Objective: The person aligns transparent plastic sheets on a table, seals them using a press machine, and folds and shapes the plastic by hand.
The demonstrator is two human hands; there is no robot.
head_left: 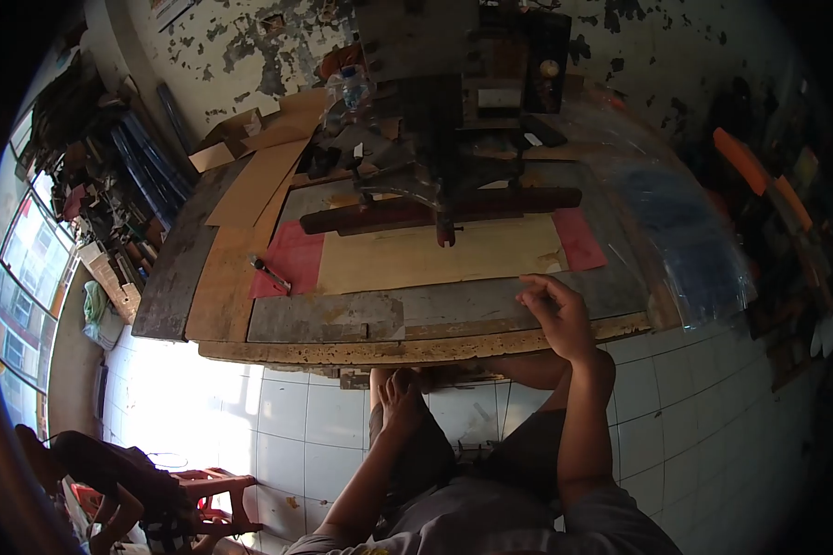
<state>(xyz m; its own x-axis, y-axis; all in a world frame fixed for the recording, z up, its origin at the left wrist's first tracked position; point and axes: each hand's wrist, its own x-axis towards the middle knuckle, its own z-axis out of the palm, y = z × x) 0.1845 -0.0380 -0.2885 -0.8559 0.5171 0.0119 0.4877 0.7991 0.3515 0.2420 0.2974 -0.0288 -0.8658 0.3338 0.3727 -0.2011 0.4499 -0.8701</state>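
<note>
My left hand rests on my left knee with its fingers apart, holding nothing. Over the table's front edge, my right hand is raised with its fingers bent together, and no object shows in it. Its fingertips are closest to the front right edge of a long yellowish sheet. Red pieces show at both ends of this sheet: a left one and a right one. A dark metal machine with a long crossbar stands over the sheet's back edge. A small dark, pen-like tool lies on the left red piece.
Cardboard pieces lie at the table's left. Clear plastic sheeting hangs over its right side. A bottle stands at the back. At lower left, another person is near a red stool.
</note>
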